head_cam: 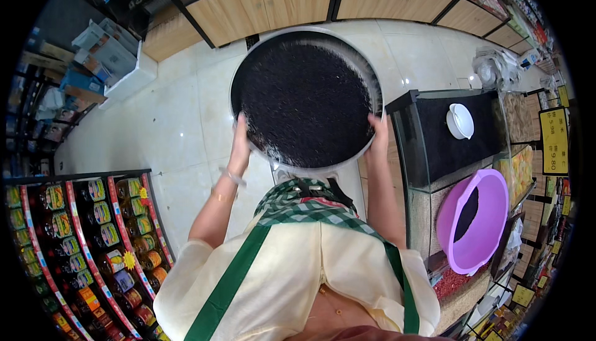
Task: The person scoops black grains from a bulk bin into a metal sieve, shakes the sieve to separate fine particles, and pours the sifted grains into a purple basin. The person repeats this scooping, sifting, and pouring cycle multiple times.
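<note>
Before me, above the tiled floor, I hold a large round metal-rimmed sieve or pan [307, 34] by its two near sides. A wide layer of small black grains [302, 99], like black rice, covers most of its bottom, with a bare strip along the upper right. My left hand [240, 143] grips the left rim, thumb over the edge. On the right rim my right hand [378, 138] is clasped the same way. The fingers beneath are hidden, and the rim is slightly blurred.
At my right, a glass-sided grain bin [419, 155] holds black grain with a white bowl [461, 121] on it. A purple plastic basin [489, 229] with some black grain rests nearby. Shelves of jars [102, 248] stand left. Wooden cabinets [265, 6] line the far side; a white foam box [135, 78] sits left.
</note>
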`<state>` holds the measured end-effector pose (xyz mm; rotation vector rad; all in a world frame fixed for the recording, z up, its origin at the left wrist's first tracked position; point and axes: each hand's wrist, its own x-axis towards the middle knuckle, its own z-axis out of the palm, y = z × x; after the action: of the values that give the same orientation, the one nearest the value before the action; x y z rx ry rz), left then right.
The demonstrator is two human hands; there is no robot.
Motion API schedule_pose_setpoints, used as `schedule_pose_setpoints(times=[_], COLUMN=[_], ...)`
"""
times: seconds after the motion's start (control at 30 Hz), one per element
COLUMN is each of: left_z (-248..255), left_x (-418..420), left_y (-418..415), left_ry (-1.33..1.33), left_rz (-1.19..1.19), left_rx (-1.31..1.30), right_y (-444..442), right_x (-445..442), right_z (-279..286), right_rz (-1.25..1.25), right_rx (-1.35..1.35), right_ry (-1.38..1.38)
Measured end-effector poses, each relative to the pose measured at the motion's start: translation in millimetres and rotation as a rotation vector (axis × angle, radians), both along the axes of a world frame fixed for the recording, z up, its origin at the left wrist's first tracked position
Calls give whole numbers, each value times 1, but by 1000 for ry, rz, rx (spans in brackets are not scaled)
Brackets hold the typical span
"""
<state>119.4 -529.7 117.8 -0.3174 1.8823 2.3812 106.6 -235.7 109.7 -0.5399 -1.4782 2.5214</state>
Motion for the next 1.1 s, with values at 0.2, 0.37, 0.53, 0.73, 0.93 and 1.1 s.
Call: schedule_pose_setpoints(times=[0.2,0.37,0.53,0.73,0.93,1.1], left_z=[-44,-24,-35,-42,15,47], left_x=[2,14,-28,31,-40,-59], left_y=[19,-31,21,-34,-50,-38], left_ry=[-230,-273,-147,-379,-162,-73], left_rz=[-92,22,37,109,56,-45], left_rx=[-267,182,-412,14,20,24], right_y=[50,-15,47,-17,-30,-15], right_x=[12,3,-22,9,-48,-59], right_z=[-19,4,-6,-2,22,43], right_rz=[95,15,41,83,83,32], right_rx=[-130,-38,-158,-30,-28,-41], right_ry=[42,21,-78,12,-5,75])
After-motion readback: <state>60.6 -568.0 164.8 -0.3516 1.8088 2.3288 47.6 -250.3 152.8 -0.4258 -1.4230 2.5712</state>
